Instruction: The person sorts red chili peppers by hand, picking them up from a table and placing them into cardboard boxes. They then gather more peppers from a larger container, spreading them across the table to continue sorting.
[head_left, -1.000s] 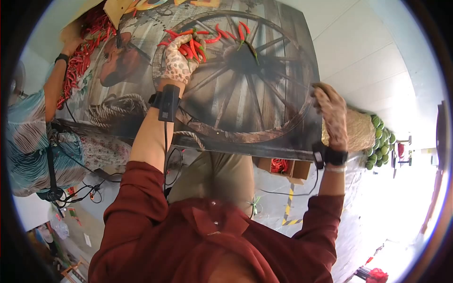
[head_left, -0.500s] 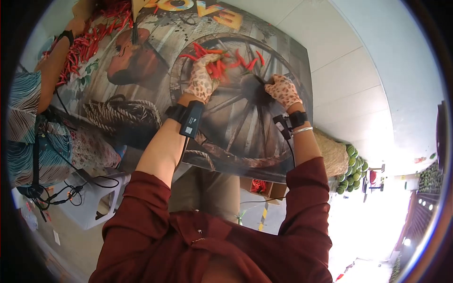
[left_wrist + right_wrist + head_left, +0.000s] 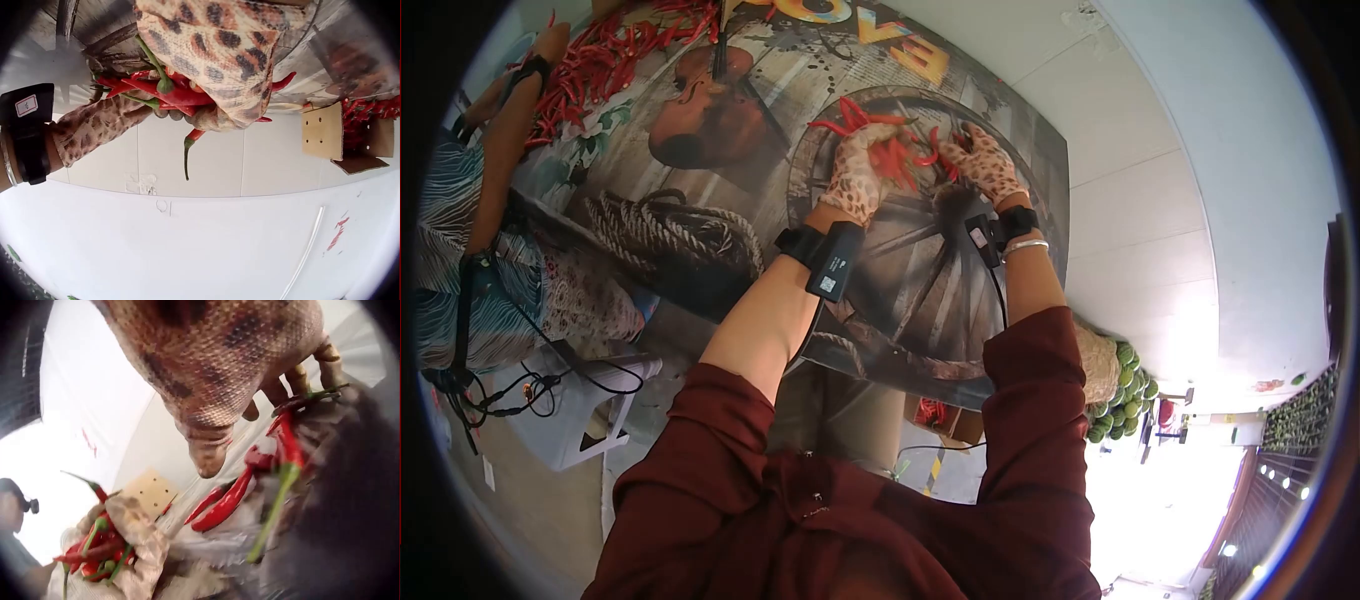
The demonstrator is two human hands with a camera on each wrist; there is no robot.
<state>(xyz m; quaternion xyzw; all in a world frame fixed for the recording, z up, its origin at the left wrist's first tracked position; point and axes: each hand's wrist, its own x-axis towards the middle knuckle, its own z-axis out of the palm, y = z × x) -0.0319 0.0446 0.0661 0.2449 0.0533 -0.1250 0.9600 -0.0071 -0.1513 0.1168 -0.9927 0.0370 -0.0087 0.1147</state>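
My gloved left hand [image 3: 856,180] holds a bunch of red chillies [image 3: 894,163] above the printed wheel; in the left wrist view its fingers curl round red chillies [image 3: 178,95] with green stems poking out. Just right of it in the head view is my gloved right hand [image 3: 988,168], over a few loose chillies. The right wrist view shows that hand [image 3: 237,369] with thumb and fingers spread apart above red chillies [image 3: 226,503] on the table, nothing gripped between them. Left hand and bunch [image 3: 103,550] appear there at the lower left.
A chilli pile [image 3: 605,65] covers the table's far left, beside another person's arm [image 3: 505,165]. A cardboard box [image 3: 322,131] with chillies stands beyond the table. Another box [image 3: 960,423] sits below the near edge. Green round produce [image 3: 1122,395] is at the right.
My right hand has come in from the table's right side to the loose chillies by the left hand. The left hand still holds its bunch; the head view has shifted.
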